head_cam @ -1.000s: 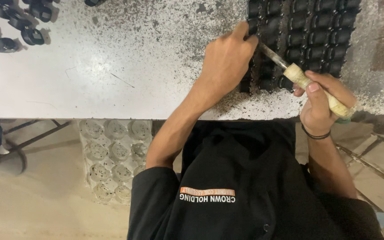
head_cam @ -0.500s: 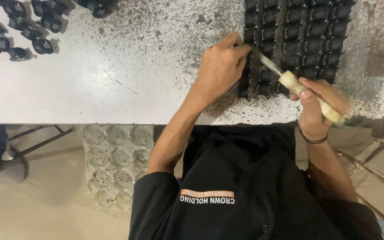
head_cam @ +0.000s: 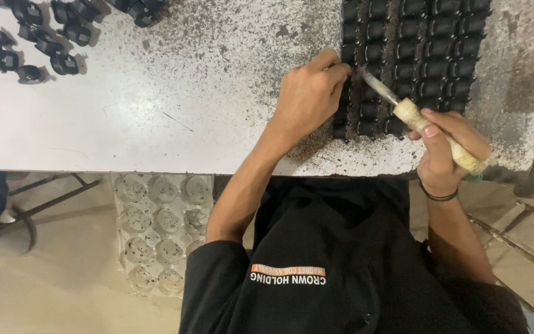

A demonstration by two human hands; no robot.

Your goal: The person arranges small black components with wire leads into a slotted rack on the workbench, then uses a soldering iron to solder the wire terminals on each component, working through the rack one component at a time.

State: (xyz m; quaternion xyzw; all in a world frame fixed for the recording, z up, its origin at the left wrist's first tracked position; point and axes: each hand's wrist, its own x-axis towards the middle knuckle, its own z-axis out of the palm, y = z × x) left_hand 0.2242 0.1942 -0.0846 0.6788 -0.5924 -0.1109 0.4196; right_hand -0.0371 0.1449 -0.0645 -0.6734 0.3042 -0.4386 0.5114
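Both hands are at the black tray of small parts [head_cam: 428,55] at the far right of the table. My left hand [head_cam: 307,96] is curled, fingertips pressing on the tray's near-left column of black pieces; I cannot tell whether it pinches one. My right hand [head_cam: 449,145] is closed around the pale wooden handle of a tool [head_cam: 431,127], whose thin metal blade angles up-left towards the left fingertips.

Against half a second ago, the hands keep the same pose and the blade sits at nearly the same slant; the view has shifted slightly, so the loose black parts [head_cam: 38,37] at the far left show a little lower.

Where the blade tip meets the tray is hidden behind the left fingers, and the tray's top edge is cut off by the frame.

I see a white table [head_cam: 125,111] peppered with dark grit, thickest round the tray. Below its edge a clear moulded blister tray [head_cam: 159,232] lies on a beige floor, with tiles at the right.
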